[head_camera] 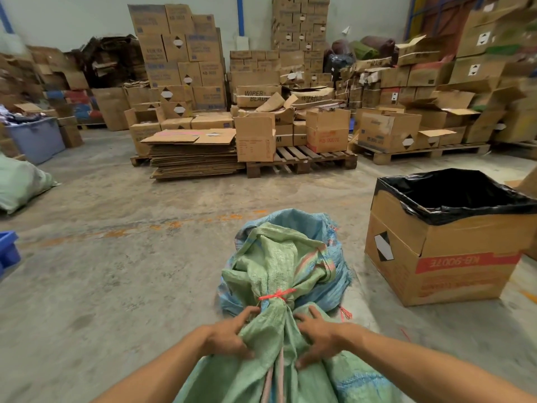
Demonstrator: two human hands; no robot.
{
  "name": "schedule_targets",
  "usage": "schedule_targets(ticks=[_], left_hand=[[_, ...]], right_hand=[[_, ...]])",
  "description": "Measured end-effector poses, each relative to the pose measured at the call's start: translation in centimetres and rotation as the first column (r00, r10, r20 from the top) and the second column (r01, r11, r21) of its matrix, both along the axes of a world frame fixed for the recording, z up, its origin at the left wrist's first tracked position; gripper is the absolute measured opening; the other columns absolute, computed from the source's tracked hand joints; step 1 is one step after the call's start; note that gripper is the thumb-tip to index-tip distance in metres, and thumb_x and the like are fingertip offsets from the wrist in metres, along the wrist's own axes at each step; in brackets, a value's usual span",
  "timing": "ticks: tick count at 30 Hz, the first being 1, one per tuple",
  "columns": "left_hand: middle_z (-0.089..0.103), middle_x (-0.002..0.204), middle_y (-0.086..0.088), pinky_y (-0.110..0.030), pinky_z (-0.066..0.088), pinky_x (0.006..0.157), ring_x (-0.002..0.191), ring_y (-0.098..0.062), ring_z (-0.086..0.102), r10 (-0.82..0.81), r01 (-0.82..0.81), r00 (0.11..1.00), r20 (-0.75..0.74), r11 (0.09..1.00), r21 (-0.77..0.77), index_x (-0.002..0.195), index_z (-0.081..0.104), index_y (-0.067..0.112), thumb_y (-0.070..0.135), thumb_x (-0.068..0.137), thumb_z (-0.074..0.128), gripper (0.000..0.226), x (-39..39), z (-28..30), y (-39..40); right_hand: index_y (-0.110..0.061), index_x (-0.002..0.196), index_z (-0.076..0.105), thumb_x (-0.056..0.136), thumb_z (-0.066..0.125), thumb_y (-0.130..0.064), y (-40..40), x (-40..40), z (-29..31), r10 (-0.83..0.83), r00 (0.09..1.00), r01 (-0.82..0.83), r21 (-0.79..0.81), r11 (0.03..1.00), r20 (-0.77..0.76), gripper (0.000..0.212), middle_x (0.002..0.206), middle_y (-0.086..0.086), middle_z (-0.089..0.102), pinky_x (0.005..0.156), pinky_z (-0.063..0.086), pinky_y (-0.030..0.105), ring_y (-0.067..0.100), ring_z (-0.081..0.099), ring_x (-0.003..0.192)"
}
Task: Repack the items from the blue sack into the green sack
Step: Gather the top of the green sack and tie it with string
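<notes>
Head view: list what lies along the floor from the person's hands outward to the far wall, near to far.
left hand and right hand gripping the green sack → red tie around its neck → blue sack → wooden pallet → stacked cardboard boxes

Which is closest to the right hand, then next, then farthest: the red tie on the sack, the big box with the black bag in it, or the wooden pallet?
From the right hand, in the head view:
1. Red tie, just up and left of it, on the green sack.
2. Bag-lined box, on the right.
3. Wooden pallet, far ahead by the stacked boxes.
</notes>
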State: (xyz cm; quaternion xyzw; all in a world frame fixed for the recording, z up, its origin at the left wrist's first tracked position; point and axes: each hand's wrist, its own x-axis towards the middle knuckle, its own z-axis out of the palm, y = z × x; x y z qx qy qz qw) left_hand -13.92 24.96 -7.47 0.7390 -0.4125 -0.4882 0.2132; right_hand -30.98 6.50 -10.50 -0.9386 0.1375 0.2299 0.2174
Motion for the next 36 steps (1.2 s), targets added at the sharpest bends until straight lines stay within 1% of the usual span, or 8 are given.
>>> schedule_targets(ticks=[3,6,9,14,18,26,31,36], left_hand=[[0.055,0.133,0.005,-0.038,0.05,0.1,0.12,-0.014,0.055,0.174,-0.182,0.983,-0.052,0.945,-0.27,0.125,0.044,0.055,0.001,0.08,0.056,0.072,-0.4,-0.5,0.8],[0.064,0.105,0.02,-0.014,0.051,0.083,0.092,0.01,0.06,0.387,-0.337,0.922,0.006,0.811,-0.478,0.108,0.059,0.041,0.003,0.099,0.041,0.043,-0.4,3.7,0.7],[0.073,0.087,0.01,-0.008,0.049,0.06,0.074,0.004,0.067,0.507,-0.417,0.862,-0.014,0.694,-0.587,0.097,0.07,0.024,0.004,0.1,0.042,0.034,1.7,7.8,1.3],[0.072,0.084,-0.004,-0.02,0.053,0.061,0.078,-0.018,0.067,0.581,-0.488,0.813,-0.04,0.643,-0.59,0.094,0.07,0.012,0.006,0.099,0.046,0.025,4.2,10.6,3.1],[0.073,0.081,-0.005,-0.02,0.052,0.063,0.072,-0.013,0.067,0.595,-0.477,0.802,-0.041,0.599,-0.643,0.094,0.07,0.002,0.008,0.098,0.048,0.023,7.2,14.1,4.7],[0.067,0.091,0.005,-0.017,0.049,0.074,0.082,-0.006,0.06,0.648,-0.364,0.762,-0.004,0.422,-0.83,0.094,0.066,0.026,0.003,0.097,0.052,0.027,15.0,21.2,8.3],[0.063,0.102,-0.012,-0.029,0.047,0.08,0.09,-0.017,0.056,0.746,-0.331,0.656,0.119,0.425,-0.843,0.111,0.058,0.006,0.003,0.094,0.055,0.016,21.1,21.1,10.4],[0.066,0.093,-0.006,-0.036,0.049,0.079,0.085,-0.018,0.058,0.815,-0.304,0.554,0.171,0.39,-0.869,0.1,0.062,0.015,0.007,0.091,0.061,0.013,27.8,19.3,10.2]], right_hand=[[-0.025,0.127,0.057,0.083,0.058,-0.044,1.3,0.8,1.5,-0.179,0.949,0.132,0.191,0.973,0.259,0.047,0.124,-0.006,0.059,0.107,0.037,0.033,0.019,0.053,0.123],[-0.027,0.133,0.052,0.098,0.055,-0.027,2.4,1.3,4.8,-0.348,0.846,0.147,0.449,0.881,0.405,0.034,0.13,-0.009,0.057,0.104,0.04,0.023,0.007,0.052,0.121],[-0.039,0.124,0.05,0.102,0.049,-0.026,3.8,1.8,8.5,-0.418,0.805,0.094,0.604,0.791,0.422,0.026,0.12,-0.024,0.057,0.092,0.043,0.008,-0.01,0.053,0.108],[-0.031,0.122,0.057,0.103,0.047,-0.026,5.0,3.8,11.6,-0.49,0.76,0.086,0.682,0.726,0.426,0.023,0.122,-0.004,0.064,0.105,0.048,0.039,0.014,0.061,0.115],[-0.027,0.121,0.058,0.104,0.046,-0.026,6.6,6.7,14.7,-0.503,0.742,0.054,0.709,0.703,0.442,0.021,0.12,0.0,0.065,0.099,0.052,0.036,0.015,0.063,0.111],[-0.027,0.124,0.059,0.1,0.052,-0.033,9.6,17.2,20.0,-0.51,0.639,-0.019,0.674,0.738,0.576,0.026,0.123,0.0,0.064,0.104,0.047,0.047,0.019,0.061,0.116],[-0.026,0.126,0.057,0.101,0.051,-0.029,10.9,23.7,20.1,-0.495,0.628,-0.056,0.669,0.741,0.6,0.025,0.123,0.0,0.063,0.105,0.046,0.047,0.018,0.06,0.116],[-0.03,0.126,0.054,0.103,0.048,-0.026,10.4,30.7,17.9,-0.51,0.586,-0.089,0.675,0.732,0.63,0.025,0.123,-0.006,0.062,0.106,0.044,0.041,0.012,0.058,0.115]])
